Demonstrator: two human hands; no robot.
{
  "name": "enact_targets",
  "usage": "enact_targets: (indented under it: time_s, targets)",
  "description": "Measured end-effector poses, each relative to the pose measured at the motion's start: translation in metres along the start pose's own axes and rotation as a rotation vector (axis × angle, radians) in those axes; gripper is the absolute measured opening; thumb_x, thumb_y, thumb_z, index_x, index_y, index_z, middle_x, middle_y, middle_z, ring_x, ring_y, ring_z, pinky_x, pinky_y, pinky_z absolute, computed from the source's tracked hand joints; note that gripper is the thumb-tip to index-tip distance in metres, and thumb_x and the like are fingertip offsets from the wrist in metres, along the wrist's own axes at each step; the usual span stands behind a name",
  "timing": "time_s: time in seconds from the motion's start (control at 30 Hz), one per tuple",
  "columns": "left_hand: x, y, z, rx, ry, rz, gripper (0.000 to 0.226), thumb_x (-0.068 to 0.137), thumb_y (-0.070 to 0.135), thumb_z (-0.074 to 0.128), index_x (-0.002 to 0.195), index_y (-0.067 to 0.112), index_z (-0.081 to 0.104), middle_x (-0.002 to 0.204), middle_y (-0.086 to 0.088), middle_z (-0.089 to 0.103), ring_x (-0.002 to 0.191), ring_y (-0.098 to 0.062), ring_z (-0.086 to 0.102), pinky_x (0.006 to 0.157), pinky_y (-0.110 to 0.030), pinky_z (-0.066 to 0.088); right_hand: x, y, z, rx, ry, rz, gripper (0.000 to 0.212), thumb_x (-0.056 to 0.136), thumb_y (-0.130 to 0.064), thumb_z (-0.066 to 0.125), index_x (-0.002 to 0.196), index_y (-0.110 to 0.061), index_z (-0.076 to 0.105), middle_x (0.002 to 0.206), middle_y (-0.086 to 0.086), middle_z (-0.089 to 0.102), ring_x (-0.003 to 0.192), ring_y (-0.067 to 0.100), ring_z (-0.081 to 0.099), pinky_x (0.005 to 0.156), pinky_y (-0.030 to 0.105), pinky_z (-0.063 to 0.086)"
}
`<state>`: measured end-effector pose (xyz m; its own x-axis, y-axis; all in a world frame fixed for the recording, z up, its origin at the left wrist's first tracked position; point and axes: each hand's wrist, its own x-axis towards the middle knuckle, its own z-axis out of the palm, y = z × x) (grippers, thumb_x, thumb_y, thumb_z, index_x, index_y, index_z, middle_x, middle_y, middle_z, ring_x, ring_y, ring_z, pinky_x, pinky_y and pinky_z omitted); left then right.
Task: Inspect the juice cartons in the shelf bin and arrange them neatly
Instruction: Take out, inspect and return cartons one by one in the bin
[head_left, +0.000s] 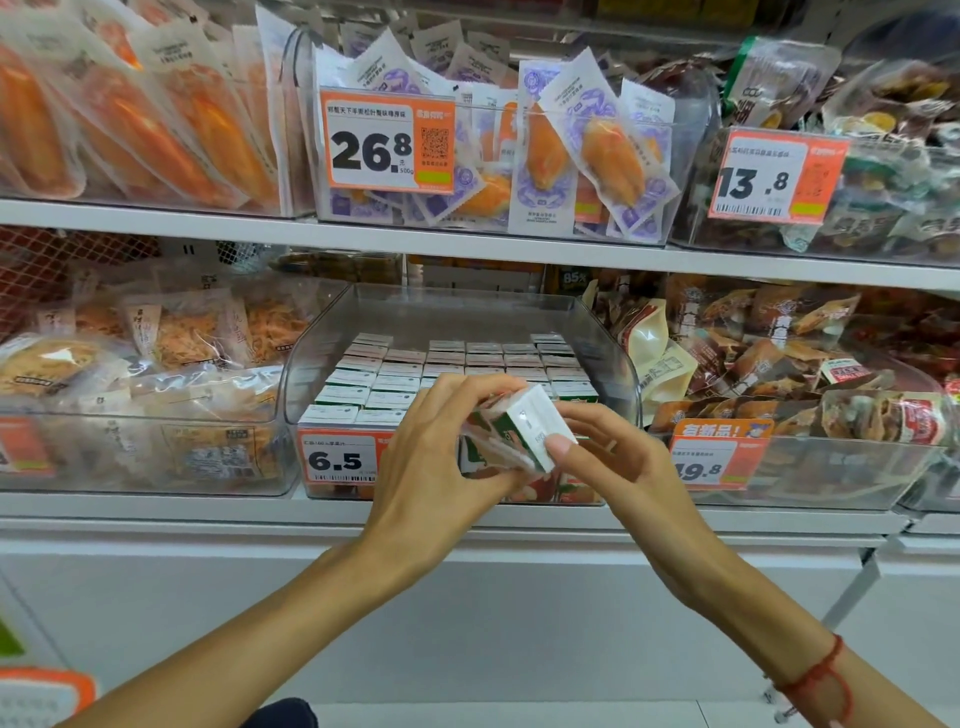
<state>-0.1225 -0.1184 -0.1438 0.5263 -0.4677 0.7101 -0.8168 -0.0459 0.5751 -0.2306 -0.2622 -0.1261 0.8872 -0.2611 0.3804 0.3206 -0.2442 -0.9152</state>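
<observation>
A small green and white juice carton (524, 431) is tilted in front of the clear shelf bin (618, 364), held between both hands. My left hand (441, 457) grips its left side with curled fingers. My right hand (608, 457) pinches its white top end, thumb on the near corner. Behind them, several rows of matching cartons (457, 364) stand upright in the bin, white tops showing. A 6.5 price tag (340, 460) hangs on the bin's front.
Clear bins of packaged snacks flank the juice bin: dried shreds on the left (156, 364), brown packets on the right (779, 374). The upper shelf (363, 236) carries more bins with tags 26.8 and 13.8. A white shelf ledge (260, 519) runs below.
</observation>
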Motion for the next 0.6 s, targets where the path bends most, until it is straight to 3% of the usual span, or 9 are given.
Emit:
enact_targets:
  time_s: [0.17,0.3,0.43,0.5,0.6]
  targets:
    - [-0.001,-0.002,0.002,-0.05,-0.01,-0.043,0.061,0.071,0.03,0.086,0.117,0.049,0.05,0.119,0.022,0.057,0.115,-0.006,0.053,0.086,-0.016,0.05,-0.001,0.0,0.001,0.0,-0.016,-0.035,0.027,0.085,-0.033,0.062,0.111,-0.034,0.068,0.109,-0.017,0.071,0.102,0.0,0.066,0.071,0.012,0.053]
    - [0.004,0.0,0.0,-0.461,-0.055,-0.373,0.049,0.066,0.043,0.082,0.11,0.05,0.062,0.112,0.027,0.066,0.106,0.004,0.062,0.077,-0.013,0.054,-0.001,0.004,-0.004,-0.162,-0.061,-0.074,0.038,0.087,-0.035,0.063,0.123,-0.047,0.056,0.116,-0.029,0.064,0.108,-0.005,0.061,0.08,0.009,0.05]
    - [0.005,0.0,-0.005,-0.76,-0.198,-0.688,0.048,0.076,0.053,0.07,0.118,0.031,0.066,0.109,0.004,0.075,0.1,-0.013,0.071,0.077,-0.025,0.059,-0.004,0.012,-0.001,-0.46,-0.163,-0.164,0.071,0.084,-0.018,0.075,0.139,-0.048,0.041,0.135,-0.032,0.047,0.118,-0.007,0.051,0.085,0.008,0.048]
    - [0.006,0.0,-0.007,-0.801,-0.212,-0.779,0.054,0.079,0.056,0.067,0.123,0.025,0.061,0.105,-0.002,0.076,0.097,-0.017,0.073,0.075,-0.026,0.06,-0.002,0.013,0.001,-0.485,-0.14,-0.199,0.065,0.085,-0.019,0.073,0.139,-0.042,0.046,0.139,-0.025,0.048,0.116,-0.002,0.054,0.087,0.014,0.051]
    - [0.007,-0.003,-0.008,-0.788,-0.229,-0.833,0.059,0.077,0.063,0.065,0.124,0.028,0.058,0.104,-0.004,0.076,0.094,-0.019,0.074,0.069,-0.026,0.059,0.001,0.01,0.003,-0.388,-0.026,-0.164,0.047,0.082,-0.027,0.072,0.128,-0.034,0.061,0.115,-0.015,0.068,0.099,0.007,0.067,0.082,0.024,0.057]
